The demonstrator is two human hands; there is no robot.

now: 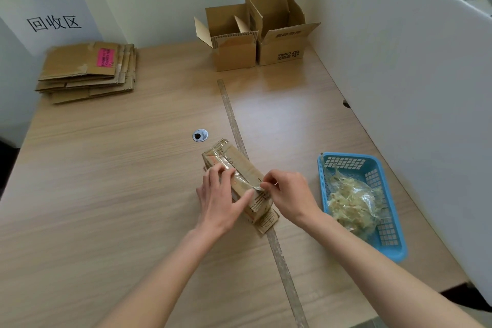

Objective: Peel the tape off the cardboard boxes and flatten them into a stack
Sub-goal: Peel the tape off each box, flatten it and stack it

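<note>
I have the small cardboard box [241,184] lying on its side near the middle of the bench [111,168], across the worn strip [234,125] that runs down the wood, close in front of me so both hands reach it easily. My left hand [221,200] rests on the near side with fingers spread and mostly straight, pressing the box down so it will not slide while I pull; that grip is open, bearing on the cardboard, not curled round it. My right hand [288,193] has its grip pinched together on the loose end of the clear tape [246,181], which lifts off the top face between my hands.

The blue basket [383,245] sits just to my right, holding a crumpled heap of peeled tape [351,202], near enough to drop this strip in without reaching. The flattened stack [87,72] lies at the far left corner under the paper sign [53,22], well apart from my work. Two open cardboard boxes [255,34] stand touching at the far edge, not yet flattened.
</note>
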